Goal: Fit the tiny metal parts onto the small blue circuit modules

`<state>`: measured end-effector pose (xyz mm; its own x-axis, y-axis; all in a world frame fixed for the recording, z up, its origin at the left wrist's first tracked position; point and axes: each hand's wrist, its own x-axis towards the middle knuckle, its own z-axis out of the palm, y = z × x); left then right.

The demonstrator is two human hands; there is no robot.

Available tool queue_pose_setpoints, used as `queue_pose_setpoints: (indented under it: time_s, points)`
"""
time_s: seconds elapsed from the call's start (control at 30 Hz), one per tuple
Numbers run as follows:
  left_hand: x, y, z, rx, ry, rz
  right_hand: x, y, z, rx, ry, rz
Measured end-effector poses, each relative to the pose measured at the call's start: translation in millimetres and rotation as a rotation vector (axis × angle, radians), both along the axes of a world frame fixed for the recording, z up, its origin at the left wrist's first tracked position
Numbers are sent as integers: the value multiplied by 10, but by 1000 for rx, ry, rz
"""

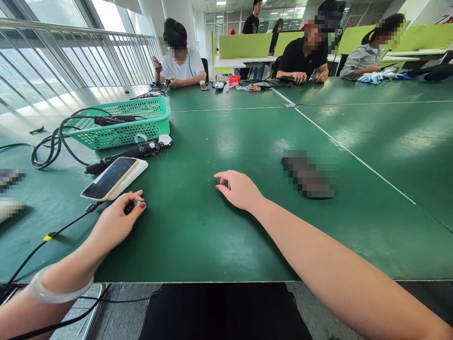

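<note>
My left hand (118, 219) is closed, thumb against fingers, around a small dark object (130, 206) with a pale, shiny end. Most of that object is hidden by the fingers, so its kind is unclear. Just beyond this hand lies a phone (111, 177) on a white slab (136, 171), with a black cable (71, 223) running from near it to the table edge. My right hand (240, 189) rests on the green table (198, 245), thumb and index finger apart, holding nothing. To its right is a blurred dark flat item (307, 175).
A green plastic basket (152, 123) holds black gear, with coiled cables (53, 150) beside it. A black handheld tool (123, 156) lies in front. Two blurred items are at the left edge. Several people sit or stand across the table, near a red box (234, 80).
</note>
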<state>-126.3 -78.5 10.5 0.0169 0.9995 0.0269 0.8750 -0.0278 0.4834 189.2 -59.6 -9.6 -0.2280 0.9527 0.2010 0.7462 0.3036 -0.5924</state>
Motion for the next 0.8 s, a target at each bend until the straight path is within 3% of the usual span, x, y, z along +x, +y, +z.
queue_pose_setpoints:
  time_s: [0.17,0.27,0.33,0.43,0.5,0.57,0.67,0.8]
  points:
    - [611,85,-56,-47,-195,-219,4,10,8,-19,-10,31]
    - [1101,142,-3,-137,-504,-354,48,29,18,-19,-25,55]
    - [1352,197,53,-177,-738,-337,99,44,28,-35,-25,47]
    - [1482,287,123,-53,-925,-265,174,61,45,-96,-5,-8]
    - [1404,336,141,81,-815,-194,200,63,51,-133,9,-32]
    - [1256,375,139,150,-523,-127,202,58,56,-142,1,-22]
    - [1056,447,116,103,-98,-53,191,35,67,-149,-40,21]
    - [967,601,60,24,46,80,206,-15,99,-184,-60,34]
